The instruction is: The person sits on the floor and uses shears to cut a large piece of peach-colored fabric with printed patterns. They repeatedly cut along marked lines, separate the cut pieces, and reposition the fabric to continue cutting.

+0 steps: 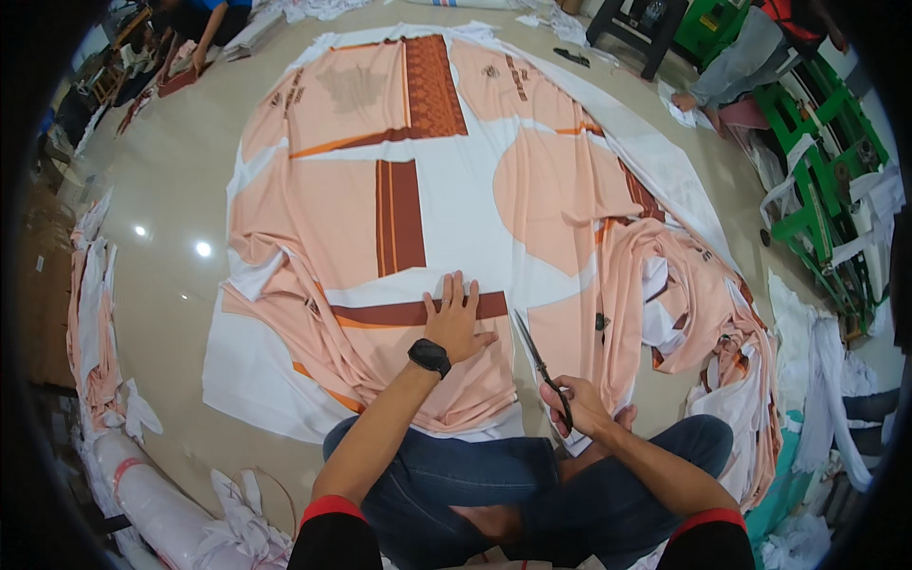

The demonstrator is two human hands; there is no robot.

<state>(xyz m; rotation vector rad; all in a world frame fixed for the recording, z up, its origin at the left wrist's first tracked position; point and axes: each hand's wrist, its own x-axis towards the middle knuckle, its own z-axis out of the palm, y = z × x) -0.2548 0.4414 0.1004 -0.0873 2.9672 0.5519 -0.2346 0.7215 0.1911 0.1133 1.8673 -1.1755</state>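
Note:
A wide sheet of printed fabric (461,204) lies spread on the floor before me, white with peach panels and brown and orange bands. My left hand (458,321) rests flat on it, fingers stretched across a dark brown band along one peach panel. A black watch (430,356) is on that wrist. In my right hand (579,407) I grip a pair of scissors (539,366) by the handles, blades pointing away from me. The blades lie over the white strip between two peach panels, right of my left hand. Whether they are touching the cloth, I cannot tell.
Bunched peach cloth (703,294) is heaped at the right. A plastic-wrapped roll (161,494) and white scraps (242,518) lie at lower left. Green metal frames (817,180) and a black stool (638,30) stand at the right. Two other people work at the far corners.

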